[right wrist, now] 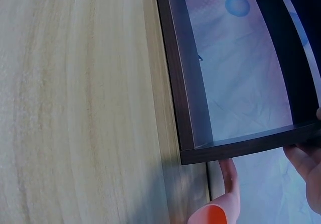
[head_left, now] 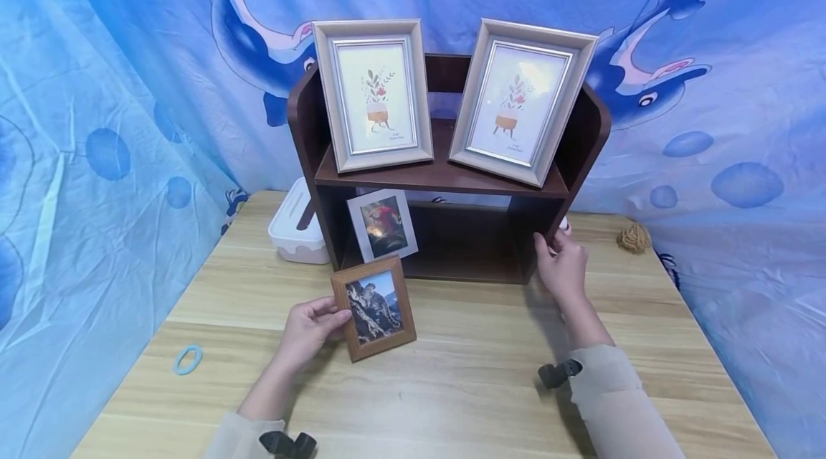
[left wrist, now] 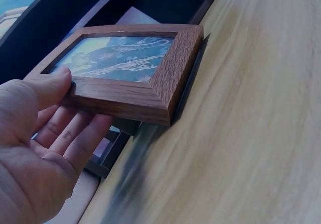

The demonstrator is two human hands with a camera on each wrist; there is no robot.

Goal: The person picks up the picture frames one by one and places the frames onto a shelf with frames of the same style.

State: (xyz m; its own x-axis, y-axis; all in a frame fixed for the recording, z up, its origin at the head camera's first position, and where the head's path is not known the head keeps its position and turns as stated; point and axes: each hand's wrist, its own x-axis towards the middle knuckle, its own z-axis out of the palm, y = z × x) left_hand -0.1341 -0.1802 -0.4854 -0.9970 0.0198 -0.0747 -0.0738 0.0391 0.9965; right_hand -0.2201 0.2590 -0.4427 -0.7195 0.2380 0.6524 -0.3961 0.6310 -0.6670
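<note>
In the head view my left hand [head_left: 312, 330] pinches the left edge of a brown wooden picture frame [head_left: 340, 283] with a snow leopard photo, thumb on the front. The left wrist view shows the thumb on top of this wooden frame [left wrist: 120, 91] and the fingers beneath it. It is held tilted, in front of a dark brown two-tier shelf [head_left: 477, 179]. A white picture frame [head_left: 409, 233] with a parrot photo leans inside the lower tier at the left. My right hand [head_left: 563, 265] grips the shelf's right side panel [right wrist: 251, 142] near its front edge.
Two beige frames, the left one [head_left: 342, 122] and the right one [head_left: 568, 100], stand on the upper tier. A white box [head_left: 300, 247] sits left of the shelf, a blue ring [head_left: 188, 360] front left, a twine ball [head_left: 634, 237] right. A pink item [right wrist: 228, 204] is beside the shelf.
</note>
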